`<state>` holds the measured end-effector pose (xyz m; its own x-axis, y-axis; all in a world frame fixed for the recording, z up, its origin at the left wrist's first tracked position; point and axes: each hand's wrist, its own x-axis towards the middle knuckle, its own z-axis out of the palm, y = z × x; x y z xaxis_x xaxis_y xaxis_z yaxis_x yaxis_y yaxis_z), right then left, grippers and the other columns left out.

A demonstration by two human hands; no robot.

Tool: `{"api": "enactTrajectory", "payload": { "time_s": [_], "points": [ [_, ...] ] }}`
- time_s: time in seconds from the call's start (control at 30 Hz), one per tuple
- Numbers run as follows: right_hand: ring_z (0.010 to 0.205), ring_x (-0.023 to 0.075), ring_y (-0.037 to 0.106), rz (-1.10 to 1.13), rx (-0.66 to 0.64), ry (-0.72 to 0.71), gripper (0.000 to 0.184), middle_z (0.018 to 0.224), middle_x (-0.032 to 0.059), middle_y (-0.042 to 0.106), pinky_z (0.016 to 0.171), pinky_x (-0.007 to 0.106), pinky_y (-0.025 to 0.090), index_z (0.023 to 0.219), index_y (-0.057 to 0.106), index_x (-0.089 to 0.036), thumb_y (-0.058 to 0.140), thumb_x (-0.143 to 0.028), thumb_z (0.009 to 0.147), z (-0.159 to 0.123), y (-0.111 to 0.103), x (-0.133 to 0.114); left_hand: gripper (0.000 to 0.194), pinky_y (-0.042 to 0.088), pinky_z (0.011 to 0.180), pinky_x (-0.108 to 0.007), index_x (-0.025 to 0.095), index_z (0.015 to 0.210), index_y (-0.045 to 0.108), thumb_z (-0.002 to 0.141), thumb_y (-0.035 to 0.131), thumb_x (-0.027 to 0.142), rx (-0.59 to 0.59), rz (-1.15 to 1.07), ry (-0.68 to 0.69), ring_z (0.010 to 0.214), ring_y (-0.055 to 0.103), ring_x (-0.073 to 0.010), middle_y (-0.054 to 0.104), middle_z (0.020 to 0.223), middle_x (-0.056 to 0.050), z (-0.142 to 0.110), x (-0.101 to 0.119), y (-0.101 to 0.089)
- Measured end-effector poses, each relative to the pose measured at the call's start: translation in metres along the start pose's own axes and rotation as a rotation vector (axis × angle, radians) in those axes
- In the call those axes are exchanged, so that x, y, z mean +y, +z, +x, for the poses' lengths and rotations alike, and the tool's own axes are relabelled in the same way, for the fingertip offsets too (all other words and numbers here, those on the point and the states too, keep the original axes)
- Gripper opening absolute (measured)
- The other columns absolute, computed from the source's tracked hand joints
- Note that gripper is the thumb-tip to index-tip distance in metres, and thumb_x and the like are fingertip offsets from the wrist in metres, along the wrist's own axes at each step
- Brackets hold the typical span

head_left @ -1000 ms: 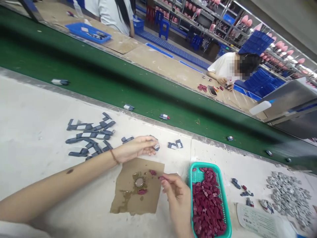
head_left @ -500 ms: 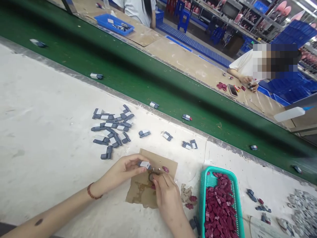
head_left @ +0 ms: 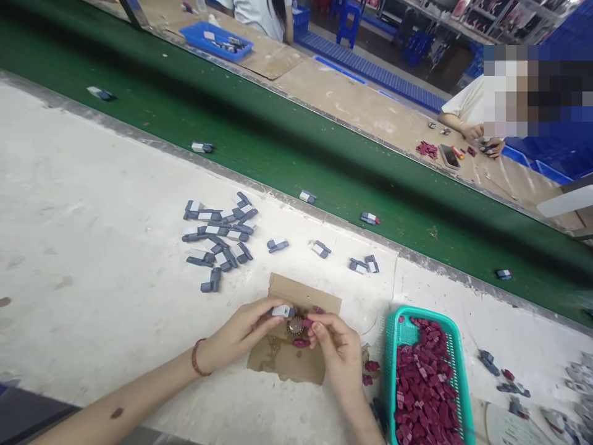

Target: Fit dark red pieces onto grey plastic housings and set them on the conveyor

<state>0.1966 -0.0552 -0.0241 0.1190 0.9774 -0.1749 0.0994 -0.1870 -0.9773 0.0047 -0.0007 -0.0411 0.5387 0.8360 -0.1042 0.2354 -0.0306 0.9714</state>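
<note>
My left hand (head_left: 254,324) pinches a small grey-and-white plastic part (head_left: 280,311) above a piece of brown cardboard (head_left: 287,361). Between the thumb and fingers of my right hand (head_left: 337,346) is a small maroon plastic piece (head_left: 307,322), its tip over a round bottle cap (head_left: 295,326) on the cardboard. What the cap contains looks wet, and dark stains spread on the card around it. Another maroon piece (head_left: 301,343) lies just below the cap, and one more lies partly behind my right fingers.
A teal basket (head_left: 391,346) full of maroon pieces stands to the right. Several grey-and-white parts (head_left: 217,230) lie heaped at the left. Beyond runs a green conveyor belt (head_left: 259,148) carrying spaced parts. Two people sit across it, near a blue tray (head_left: 199,37).
My right hand has turned and drawn slightly right, and a maroon piece now shows in its fingers. The bottle cap is uncovered. The whole view has shifted, and parts on the belt appear further right.
</note>
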Motion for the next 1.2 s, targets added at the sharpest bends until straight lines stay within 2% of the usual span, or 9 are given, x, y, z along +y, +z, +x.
{"api": "enactTrajectory", "payload": {
  "time_s": [0.1,0.23,0.47,0.73,0.9,1.03,1.2],
  "points": [
    [0.052,0.0134,0.060,0.137,0.024,0.041,0.028,0.063,0.0016,0.067,0.052,0.025,0.052,0.087,0.074,-0.019,0.063,-0.044,0.085,0.001,0.003,0.000,0.026,0.053,0.081,-0.031,0.020,0.112,0.063,0.093,0.045,0.026,-0.016,0.079,0.067,0.094,0.066,-0.0230,0.071,0.104,-0.010,-0.002,-0.001,0.002],
    [0.053,0.0131,0.061,0.202,0.007,0.057,0.030,0.064,0.0021,0.067,0.053,0.025,0.053,0.086,0.075,-0.018,0.065,-0.046,0.083,0.002,0.010,-0.001,0.026,0.051,0.084,-0.032,0.021,0.111,0.062,0.094,0.042,0.023,-0.034,0.132,0.124,0.094,0.065,-0.0230,0.071,0.104,-0.011,-0.002,-0.001,0.003],
    [0.055,0.0122,0.060,0.172,-0.002,0.061,0.026,0.066,0.0017,0.067,0.055,0.023,0.053,0.086,0.074,-0.019,0.063,-0.043,0.085,0.002,0.016,0.003,0.025,0.052,0.079,-0.030,0.022,0.109,0.062,0.096,0.041,0.022,-0.060,0.152,0.194,0.089,0.065,-0.0220,0.070,0.097,-0.009,-0.002,0.001,0.004],
    [0.055,0.0125,0.060,0.112,-0.052,0.006,0.022,0.068,0.0022,0.068,0.053,0.023,0.052,0.085,0.073,-0.019,0.061,-0.037,0.087,0.002,0.019,0.004,0.029,0.054,0.077,-0.030,0.020,0.117,0.059,0.100,0.036,0.022,-0.049,0.225,0.290,0.091,0.065,-0.0212,0.070,0.100,-0.010,-0.004,-0.006,0.005],
    [0.063,0.0144,0.065,-0.008,-0.023,-0.102,0.013,0.079,0.0045,0.072,0.059,0.025,0.054,0.083,0.071,-0.020,0.063,-0.029,0.086,0.001,0.014,-0.001,0.026,0.055,0.072,-0.027,0.019,0.110,0.060,0.100,0.036,0.024,-0.039,0.286,0.335,0.083,0.067,-0.0195,0.071,0.093,-0.010,-0.006,-0.003,0.005],
    [0.071,0.0162,0.066,-0.079,-0.030,-0.236,0.019,0.076,0.0041,0.070,0.064,0.026,0.055,0.076,0.068,-0.020,0.059,-0.030,0.090,-0.005,0.014,-0.009,0.024,0.056,0.071,-0.024,0.019,0.110,0.060,0.098,0.040,0.022,-0.020,0.324,0.356,0.082,0.069,-0.0194,0.073,0.095,-0.009,-0.011,-0.002,0.005],
    [0.077,0.0160,0.066,-0.227,-0.020,-0.350,0.017,0.081,0.0049,0.070,0.070,0.027,0.055,0.088,0.068,-0.019,0.053,-0.024,0.095,-0.017,0.004,-0.029,0.023,0.056,0.073,-0.024,0.022,0.113,0.061,0.096,0.045,0.023,-0.091,0.377,0.407,0.084,0.070,-0.0199,0.074,0.100,-0.007,-0.009,0.006,0.005]
  ]
}}
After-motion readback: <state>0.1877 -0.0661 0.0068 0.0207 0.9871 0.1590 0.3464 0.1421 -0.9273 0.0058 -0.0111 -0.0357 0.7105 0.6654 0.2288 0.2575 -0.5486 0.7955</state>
